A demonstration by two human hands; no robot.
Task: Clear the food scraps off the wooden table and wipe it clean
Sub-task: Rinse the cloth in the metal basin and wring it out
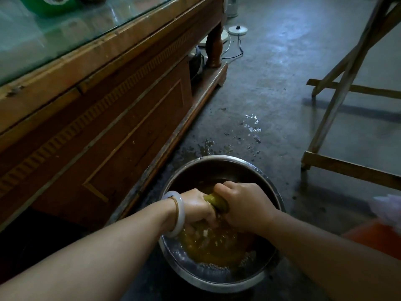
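Observation:
A yellow-green cloth (pixel 215 201) is twisted tight between both my hands above a metal basin (pixel 219 281) on the floor. My left hand (pixel 198 208), with a pale bangle on the wrist, grips one end of the cloth. My right hand (pixel 243 206) grips the other end, fingers curled round it. Murky yellowish water (pixel 212 246) with small bubbles fills the basin's bottom. The wooden table's folding legs (pixel 338 88) stand at the right; its top is out of view.
A wooden cabinet with a glass top (pixel 93 101) runs along the left, close to the basin. Splashed water (pixel 249 129) lies on the grey concrete floor beyond the basin. A white round base with a cord (pixel 237 30) sits far back. Something orange (pixel 382 237) shows at the right edge.

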